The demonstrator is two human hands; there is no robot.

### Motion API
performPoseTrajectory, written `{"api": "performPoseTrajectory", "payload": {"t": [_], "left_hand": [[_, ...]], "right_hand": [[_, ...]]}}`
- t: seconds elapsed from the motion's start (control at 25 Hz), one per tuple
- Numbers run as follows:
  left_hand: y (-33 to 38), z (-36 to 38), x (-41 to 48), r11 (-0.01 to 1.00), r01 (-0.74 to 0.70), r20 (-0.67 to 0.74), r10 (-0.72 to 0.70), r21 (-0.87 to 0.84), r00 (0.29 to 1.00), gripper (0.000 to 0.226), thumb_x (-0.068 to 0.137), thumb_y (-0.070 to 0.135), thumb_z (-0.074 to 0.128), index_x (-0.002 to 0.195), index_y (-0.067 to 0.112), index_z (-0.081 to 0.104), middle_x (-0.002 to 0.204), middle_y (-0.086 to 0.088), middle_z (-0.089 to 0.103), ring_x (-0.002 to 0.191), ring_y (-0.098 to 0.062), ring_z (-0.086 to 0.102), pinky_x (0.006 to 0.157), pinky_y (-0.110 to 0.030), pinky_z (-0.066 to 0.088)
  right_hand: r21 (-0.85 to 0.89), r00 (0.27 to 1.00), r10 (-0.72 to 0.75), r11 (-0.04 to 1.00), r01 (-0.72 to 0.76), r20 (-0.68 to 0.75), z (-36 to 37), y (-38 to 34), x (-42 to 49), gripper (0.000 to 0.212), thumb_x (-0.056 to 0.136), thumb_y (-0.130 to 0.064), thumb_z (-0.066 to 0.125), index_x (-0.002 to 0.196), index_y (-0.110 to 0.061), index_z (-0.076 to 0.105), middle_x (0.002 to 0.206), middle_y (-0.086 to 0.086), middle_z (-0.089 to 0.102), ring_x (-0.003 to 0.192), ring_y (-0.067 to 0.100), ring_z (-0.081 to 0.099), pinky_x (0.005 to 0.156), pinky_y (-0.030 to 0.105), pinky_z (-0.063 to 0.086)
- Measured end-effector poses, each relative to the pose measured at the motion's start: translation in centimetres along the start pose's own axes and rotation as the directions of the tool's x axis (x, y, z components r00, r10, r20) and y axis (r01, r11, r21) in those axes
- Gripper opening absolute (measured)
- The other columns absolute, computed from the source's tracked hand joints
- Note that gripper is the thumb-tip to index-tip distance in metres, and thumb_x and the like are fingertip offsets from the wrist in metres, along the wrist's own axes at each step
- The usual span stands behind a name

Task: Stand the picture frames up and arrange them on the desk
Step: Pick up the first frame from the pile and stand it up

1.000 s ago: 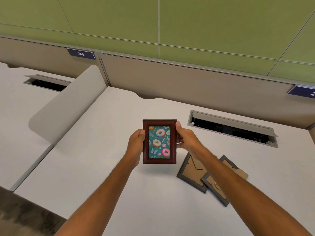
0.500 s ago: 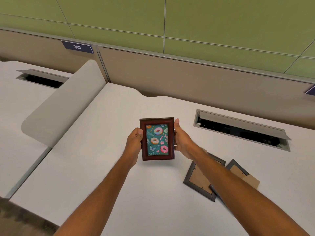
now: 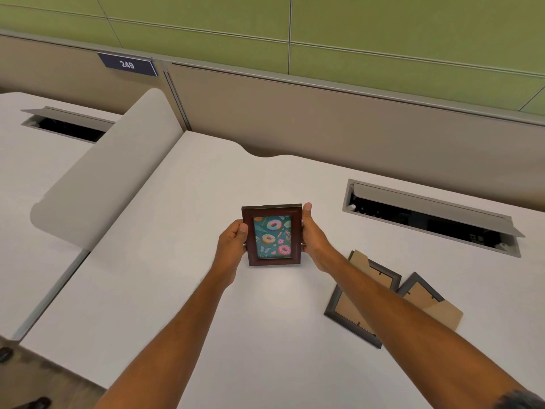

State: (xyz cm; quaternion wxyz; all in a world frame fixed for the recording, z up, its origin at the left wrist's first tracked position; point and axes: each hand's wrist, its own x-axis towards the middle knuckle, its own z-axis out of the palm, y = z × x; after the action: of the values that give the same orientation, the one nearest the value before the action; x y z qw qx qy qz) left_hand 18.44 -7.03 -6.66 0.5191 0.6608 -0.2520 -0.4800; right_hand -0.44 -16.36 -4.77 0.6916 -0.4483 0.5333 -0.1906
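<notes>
A dark red wooden picture frame with a teal donut print stands upright and faces me at the middle of the white desk. My left hand grips its left edge and my right hand grips its right edge. I cannot tell whether its bottom edge touches the desk. Two grey frames lie face down to the right, cardboard backs up: one partly under my right forearm, the other beside it with its stand flap spread out.
An open cable hatch with a raised lid is set into the desk behind the flat frames. A beige partition wall runs along the desk's back. A curved divider panel borders the desk on the left, with a neighbouring desk beyond it.
Both hands carried the red frame a little away from me and lower toward the desk. The view shifted left, so the flat frames sit further right.
</notes>
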Motion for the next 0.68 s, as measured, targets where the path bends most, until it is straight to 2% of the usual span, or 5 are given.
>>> {"api": "performPoseTrajectory", "payload": {"t": [0.08,0.28,0.44,0.56,0.68], "left_hand": [[-0.5,-0.1,0.1,1.0,0.007,-0.002,-0.007,-0.003,1.0,0.029,0.118,0.025,0.042,0.113,0.013,0.069,0.117,-0.007,0.077,0.104,-0.017,0.073,0.088,-0.032,0.065],[-1.1,-0.3,0.3,1.0,-0.026,0.022,0.026,-0.002,0.999,0.029,0.117,0.024,0.044,0.107,0.015,0.07,0.11,-0.006,0.076,0.101,-0.017,0.071,0.095,-0.044,0.061],[-1.5,-0.5,0.3,0.999,-0.03,0.023,0.03,0.017,0.999,0.031,0.118,0.027,0.043,0.106,0.018,0.07,0.107,-0.002,0.077,0.101,-0.015,0.071,0.091,-0.037,0.061],[-1.6,-0.6,-0.1,1.0,-0.013,0.016,0.013,0.017,1.0,0.031,0.117,0.032,0.044,0.109,0.019,0.07,0.105,0.005,0.08,0.101,-0.011,0.074,0.085,-0.026,0.064],[-2.1,-0.7,-0.7,1.0,-0.018,-0.001,0.018,0.012,1.0,0.029,0.115,0.036,0.048,0.119,0.016,0.07,0.116,0.002,0.08,0.111,-0.015,0.074,0.093,-0.031,0.062]], "right_hand": [[-0.001,1.0,0.01,1.0,-0.01,0.001,0.1,0.5,0.3,0.091,0.092,-0.085,0.016,0.141,-0.026,0.065,0.13,0.004,0.072,0.116,0.023,0.07,0.109,0.047,0.05],[0.021,1.0,0.02,1.0,-0.02,-0.006,0.1,1.6,0.7,0.087,0.098,-0.081,0.014,0.143,-0.026,0.064,0.136,0.005,0.072,0.124,0.026,0.069,0.113,0.049,0.049],[0.039,1.0,0.021,0.999,-0.021,0.001,0.0,1.7,0.7,0.086,0.096,-0.083,0.014,0.137,-0.029,0.066,0.131,0.004,0.074,0.114,0.02,0.072,0.108,0.045,0.053],[0.006,0.999,0.029,1.0,-0.029,0.017,-0.1,1.7,0.2,0.089,0.097,-0.082,0.013,0.139,-0.026,0.066,0.133,0.006,0.073,0.118,0.024,0.071,0.109,0.046,0.053],[-0.021,1.0,0.018,1.0,-0.018,0.003,-0.9,1.8,-0.7,0.083,0.098,-0.08,0.014,0.124,-0.026,0.071,0.122,0.002,0.076,0.113,0.019,0.072,0.1,0.039,0.053]]}}
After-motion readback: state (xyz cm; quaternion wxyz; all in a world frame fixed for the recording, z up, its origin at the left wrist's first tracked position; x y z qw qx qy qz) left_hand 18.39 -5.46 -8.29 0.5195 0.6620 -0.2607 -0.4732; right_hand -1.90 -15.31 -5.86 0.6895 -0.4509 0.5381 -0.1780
